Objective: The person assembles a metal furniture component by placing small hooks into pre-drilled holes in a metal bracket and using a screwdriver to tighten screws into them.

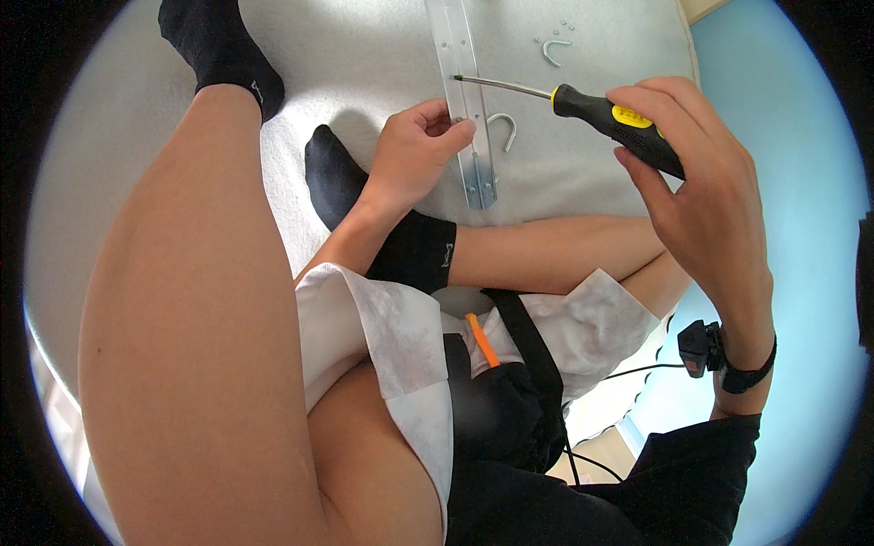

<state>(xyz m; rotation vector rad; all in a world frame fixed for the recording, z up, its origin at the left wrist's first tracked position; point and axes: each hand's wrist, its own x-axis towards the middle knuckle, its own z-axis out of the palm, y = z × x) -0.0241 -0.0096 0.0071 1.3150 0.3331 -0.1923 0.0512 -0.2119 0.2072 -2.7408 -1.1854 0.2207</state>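
Observation:
My right hand (706, 168) grips a screwdriver (605, 114) by its black and yellow handle. The slim shaft points left, its dark tip at the face of a long metal rail (455, 55). Pinched between the thumb and fingers of my left hand (419, 150) is the rail's edge, below the tip. Small holes or screw heads dot the rail, with a few at its near end. A curved metal hook (508, 132) lies against or beside its right edge; whether it is fastened there I cannot tell. The rail's far end runs out of view.
Farther off, a second metal hook (552, 53) lies on the pale fabric surface (601, 55), with several tiny screws or similar bits (564, 29) around it. My bent legs and black socks (341, 177) frame the work. A light blue wall (801, 227) rises on the right.

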